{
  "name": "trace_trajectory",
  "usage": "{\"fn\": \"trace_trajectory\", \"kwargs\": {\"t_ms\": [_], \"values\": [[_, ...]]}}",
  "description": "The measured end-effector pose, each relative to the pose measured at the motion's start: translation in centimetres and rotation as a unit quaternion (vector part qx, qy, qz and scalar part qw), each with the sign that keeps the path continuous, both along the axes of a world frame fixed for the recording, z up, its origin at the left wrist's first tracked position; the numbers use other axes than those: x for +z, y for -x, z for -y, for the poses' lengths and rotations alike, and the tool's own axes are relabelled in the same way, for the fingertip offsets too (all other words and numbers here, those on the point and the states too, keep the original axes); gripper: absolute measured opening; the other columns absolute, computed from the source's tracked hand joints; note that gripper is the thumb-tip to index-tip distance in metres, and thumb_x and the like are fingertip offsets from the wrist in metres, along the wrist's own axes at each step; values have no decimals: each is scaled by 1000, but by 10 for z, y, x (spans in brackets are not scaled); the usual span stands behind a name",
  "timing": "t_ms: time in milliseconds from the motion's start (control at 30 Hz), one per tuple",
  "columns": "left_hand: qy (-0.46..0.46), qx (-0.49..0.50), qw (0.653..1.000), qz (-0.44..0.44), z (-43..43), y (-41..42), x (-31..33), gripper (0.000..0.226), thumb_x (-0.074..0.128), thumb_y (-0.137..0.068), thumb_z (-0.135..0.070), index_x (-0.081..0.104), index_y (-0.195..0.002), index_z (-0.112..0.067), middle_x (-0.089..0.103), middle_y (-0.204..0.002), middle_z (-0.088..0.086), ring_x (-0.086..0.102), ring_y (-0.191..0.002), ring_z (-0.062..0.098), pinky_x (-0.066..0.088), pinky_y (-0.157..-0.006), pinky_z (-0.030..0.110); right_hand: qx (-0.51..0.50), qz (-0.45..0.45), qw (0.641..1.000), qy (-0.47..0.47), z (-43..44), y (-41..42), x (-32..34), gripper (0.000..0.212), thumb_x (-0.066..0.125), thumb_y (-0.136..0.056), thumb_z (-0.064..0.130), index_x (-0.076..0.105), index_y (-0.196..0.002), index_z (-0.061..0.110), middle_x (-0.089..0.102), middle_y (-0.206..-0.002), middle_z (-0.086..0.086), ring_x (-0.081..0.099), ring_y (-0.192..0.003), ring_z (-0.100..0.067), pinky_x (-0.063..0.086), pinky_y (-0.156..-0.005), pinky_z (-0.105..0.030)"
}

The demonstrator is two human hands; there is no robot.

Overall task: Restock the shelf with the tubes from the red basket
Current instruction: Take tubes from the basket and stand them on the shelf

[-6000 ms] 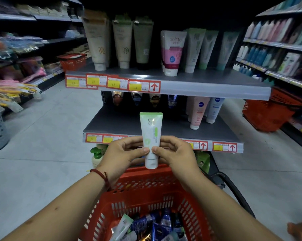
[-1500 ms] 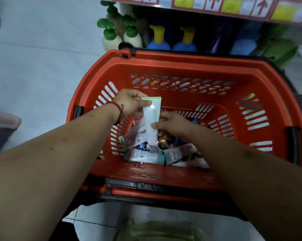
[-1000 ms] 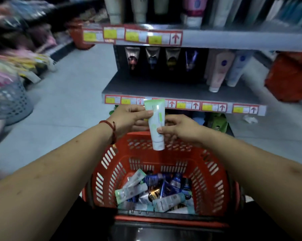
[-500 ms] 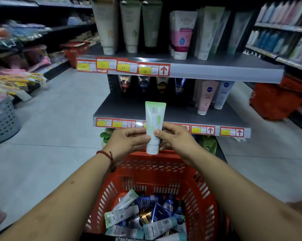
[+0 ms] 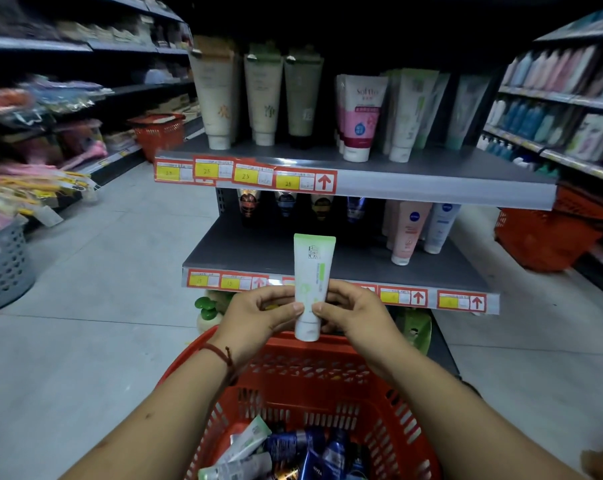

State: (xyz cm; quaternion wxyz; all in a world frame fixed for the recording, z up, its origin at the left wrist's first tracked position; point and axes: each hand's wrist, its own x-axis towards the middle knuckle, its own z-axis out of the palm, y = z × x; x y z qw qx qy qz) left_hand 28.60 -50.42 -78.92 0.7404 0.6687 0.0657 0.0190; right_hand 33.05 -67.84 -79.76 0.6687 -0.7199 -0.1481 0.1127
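Closest in, the red basket point(image 5: 293, 372) holds a loose heap of tubes point(image 5: 286, 452) at its bottom. Both forearms point(image 5: 175, 410) stretch forward over it, and a red cord point(image 5: 220, 355) rings the left wrist. The left hand point(image 5: 255, 320) and right hand point(image 5: 355, 317) meet above the basket's far rim. Thumbs and curled fingers pinch the lower part of a white-and-green tube point(image 5: 312, 282) from either side. The tube stands upright, cap down, before the price strip point(image 5: 404, 297) of the lower shelf point(image 5: 244, 251). That grey shelf carries dark tubes point(image 5: 286, 206) at the back and pale tubes point(image 5: 409, 233) to the right. The upper shelf point(image 5: 449, 168) bears taller tubes point(image 5: 263, 98).
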Motion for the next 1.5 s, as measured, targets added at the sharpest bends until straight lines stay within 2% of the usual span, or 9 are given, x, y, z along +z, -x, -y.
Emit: {"fn": "trace_trajectory", "kwargs": {"t_ms": [233,500,800,967,1033,1167,1267,1400,1500], "values": [[-24,8,1000,10,2,6,1,23,72,-86,1,73,-106,-10,78,-100,3,76,-91,15,59,-72,22,-23,19,999,29,-2,7,1,34,64,-94,2,67,-126,13,76,-108,1,72,-94,-13,52,-70,-18],[-48,21,998,22,5,8,-3,23,73,-86,0,74,-104,-13,79,-98,0,75,-92,14,60,-76,24,-33,38,998,43,-2,15,4,35,63,-95,2,66,-127,13,75,-107,0,72,-88,-9,52,-70,-17],[-79,34,996,25,8,6,-5,22,75,-85,-3,75,-105,-13,79,-99,2,75,-94,18,61,-85,37,-47,54,995,65,-4,18,6,35,63,-95,3,65,-128,14,74,-110,3,72,-94,-8,57,-76,-21],[-89,28,994,53,10,11,-1,23,73,-87,-3,74,-101,-21,79,-95,-7,75,-92,11,59,-75,22,-45,56,996,60,-1,18,11,33,62,-95,3,66,-123,19,74,-110,5,71,-96,-9,56,-76,-21],[-98,29,992,79,13,12,5,24,73,-86,-3,75,-102,-21,79,-95,-9,75,-92,9,59,-76,21,-44,62,996,51,1,18,15,33,62,-95,2,66,-122,21,74,-110,5,71,-95,-6,56,-78,-21],[-124,18,987,105,20,-2,34,26,75,-85,-6,76,-108,-20,78,-99,-7,75,-93,13,61,-84,34,-63,91,993,37,11,4,37,32,63,-93,-2,67,-113,23,76,-105,4,70,-81,1,53,-70,-16],[-126,-14,983,133,34,-24,71,27,74,-87,-8,77,-109,-22,78,-102,-6,75,-96,16,61,-85,38,-77,128,988,40,27,-18,71,33,65,-92,0,68,-108,29,76,-105,6,71,-91,-3,57,-79,-23],[-95,-25,982,162,63,-71,124,27,73,-86,-1,77,-102,-22,79,-99,-4,74,-99,15,60,-88,33,-109,175,977,63,56,-56,128,27,67,-92,6,69,-115,20,75,-108,8,70,-97,-6,57,-87,-30],[-87,-27,977,192,84,-110,157,30,74,-84,0,77,-97,-27,79,-98,-3,74,-100,17,59,-91,38,-131,194,967,96,77,-90,170,25,69,-91,9,69,-112,23,74,-110,8,68,-101,-9,58,-90,-38]]}}
